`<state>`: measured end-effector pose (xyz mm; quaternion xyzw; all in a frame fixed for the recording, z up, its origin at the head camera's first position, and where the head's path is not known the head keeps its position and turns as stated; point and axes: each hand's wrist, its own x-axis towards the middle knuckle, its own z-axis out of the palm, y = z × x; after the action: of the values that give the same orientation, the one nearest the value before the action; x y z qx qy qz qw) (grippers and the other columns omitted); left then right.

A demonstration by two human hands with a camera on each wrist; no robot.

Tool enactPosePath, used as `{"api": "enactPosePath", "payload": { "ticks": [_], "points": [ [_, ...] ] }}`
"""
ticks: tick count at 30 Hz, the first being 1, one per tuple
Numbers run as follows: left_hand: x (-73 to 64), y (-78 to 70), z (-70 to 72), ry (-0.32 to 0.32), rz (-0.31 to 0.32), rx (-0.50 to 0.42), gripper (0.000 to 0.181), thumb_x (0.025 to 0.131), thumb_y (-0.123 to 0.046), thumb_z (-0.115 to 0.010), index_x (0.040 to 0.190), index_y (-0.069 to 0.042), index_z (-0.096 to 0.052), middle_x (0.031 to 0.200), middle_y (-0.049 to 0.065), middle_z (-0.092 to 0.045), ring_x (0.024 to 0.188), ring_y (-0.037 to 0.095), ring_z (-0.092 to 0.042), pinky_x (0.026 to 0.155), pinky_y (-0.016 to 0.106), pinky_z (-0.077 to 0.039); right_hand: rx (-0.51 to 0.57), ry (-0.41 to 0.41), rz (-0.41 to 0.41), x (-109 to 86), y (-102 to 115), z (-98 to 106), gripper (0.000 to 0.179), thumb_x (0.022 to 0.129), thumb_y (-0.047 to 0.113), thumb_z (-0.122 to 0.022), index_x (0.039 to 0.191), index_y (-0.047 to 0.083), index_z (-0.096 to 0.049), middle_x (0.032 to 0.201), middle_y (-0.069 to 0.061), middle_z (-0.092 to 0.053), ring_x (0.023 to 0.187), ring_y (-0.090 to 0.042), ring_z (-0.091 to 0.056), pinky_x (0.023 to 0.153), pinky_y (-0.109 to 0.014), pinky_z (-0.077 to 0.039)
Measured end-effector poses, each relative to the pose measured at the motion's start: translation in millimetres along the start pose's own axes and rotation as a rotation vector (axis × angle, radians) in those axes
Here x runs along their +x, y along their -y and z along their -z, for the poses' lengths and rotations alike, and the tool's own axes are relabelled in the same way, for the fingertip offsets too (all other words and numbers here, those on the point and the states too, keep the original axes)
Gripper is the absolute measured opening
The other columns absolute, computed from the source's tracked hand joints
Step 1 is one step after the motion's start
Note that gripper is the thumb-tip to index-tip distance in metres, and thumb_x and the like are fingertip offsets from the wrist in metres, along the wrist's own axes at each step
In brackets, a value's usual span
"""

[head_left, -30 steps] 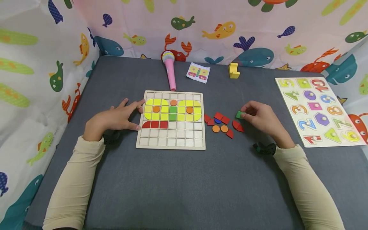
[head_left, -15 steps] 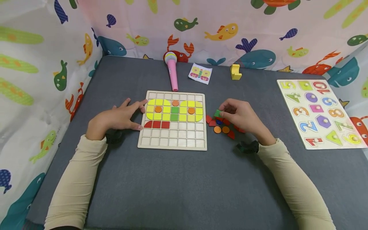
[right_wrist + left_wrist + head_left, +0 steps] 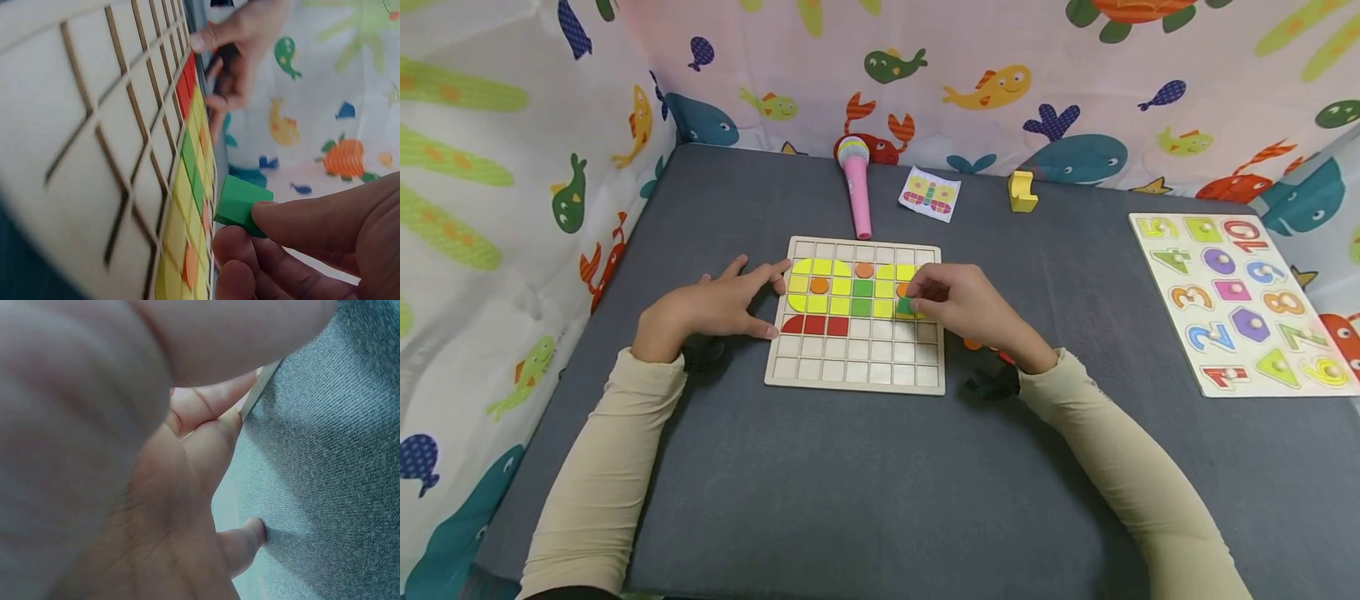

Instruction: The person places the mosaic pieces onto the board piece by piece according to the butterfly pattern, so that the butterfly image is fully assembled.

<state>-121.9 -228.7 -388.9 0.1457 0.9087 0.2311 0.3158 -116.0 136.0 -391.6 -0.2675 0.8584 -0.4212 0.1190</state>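
A pale wooden grid board [image 3: 853, 387] lies on the dark grey table, partly filled with yellow, orange, green and red tiles. Spread fingers of my left hand [image 3: 711, 307] touch its left edge, thumb near the red row and fingertips higher up. Between thumb and fingers my right hand [image 3: 966, 302] pinches a green square tile [image 3: 240, 199], close over the right part of the board. In the right wrist view the tile hangs clear of the grid. Two green tiles [image 3: 862, 297] sit in the middle column, and a row of red tiles [image 3: 815, 325] lies below the yellow left side.
Loose orange and red tiles [image 3: 972, 344] lie right of the board, mostly hidden by the right hand and wrist. Behind are a pink toy microphone [image 3: 857, 196], a picture card [image 3: 929, 194] and a yellow block [image 3: 1022, 192]. A number puzzle board [image 3: 1189, 316] lies at right.
My right hand has carried the green tile leftward from beyond the loose tiles to over the board. The left hand keeps its place at the board's edge. The head view has shifted slightly.
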Motion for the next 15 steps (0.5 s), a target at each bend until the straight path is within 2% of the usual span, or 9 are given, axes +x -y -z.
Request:
{"api": "enactPosePath", "payload": {
  "ticks": [4,8,10,15],
  "points": [
    [-1.2,-1.4,0.0,-0.001,0.000,0.001,0.073,0.094,-0.031,-0.086,0.150,-0.017,-0.041,0.176,0.021,-0.015,0.158,0.055,0.010,0.114,0.084,0.003,-0.005,0.042,0.045,10.1,7.7,-15.8,0.006,0.097,0.001,-0.076,0.101,0.004,-0.075,0.092,-0.004,-0.071,0.083,-0.020,-0.064,0.078,-0.036,-0.054],
    [-0.4,0.8,-0.5,-0.001,-0.009,-0.003,0.068,0.092,-0.033,-0.087,0.143,-0.019,-0.044,0.176,0.020,-0.016,0.158,0.055,0.010,0.113,0.085,0.003,-0.033,0.073,0.102,18.9,13.7,-29.8,0.005,0.096,0.000,-0.076,0.100,0.004,-0.075,0.089,-0.002,-0.071,0.081,-0.019,-0.064,0.078,-0.036,-0.054],
    [5.6,7.5,-2.9,-0.002,-0.009,0.001,0.067,0.092,-0.035,-0.088,0.140,-0.020,-0.044,0.176,0.019,-0.017,0.159,0.054,0.010,0.113,0.085,0.003,-0.044,0.088,0.112,21.5,16.0,-35.1,0.005,0.096,0.001,-0.076,0.101,0.004,-0.075,0.090,-0.002,-0.072,0.082,-0.018,-0.065,0.078,-0.036,-0.055],
    [8.1,10.6,-3.2,-0.009,-0.012,-0.006,0.062,0.091,-0.037,-0.088,0.135,-0.023,-0.046,0.177,0.016,-0.016,0.159,0.053,0.010,0.113,0.085,0.004,-0.083,0.106,0.112,26.5,18.3,-45.5,0.005,0.097,0.001,-0.077,0.100,0.004,-0.076,0.090,-0.002,-0.072,0.084,-0.017,-0.066,0.079,-0.035,-0.056]
  ]
}}
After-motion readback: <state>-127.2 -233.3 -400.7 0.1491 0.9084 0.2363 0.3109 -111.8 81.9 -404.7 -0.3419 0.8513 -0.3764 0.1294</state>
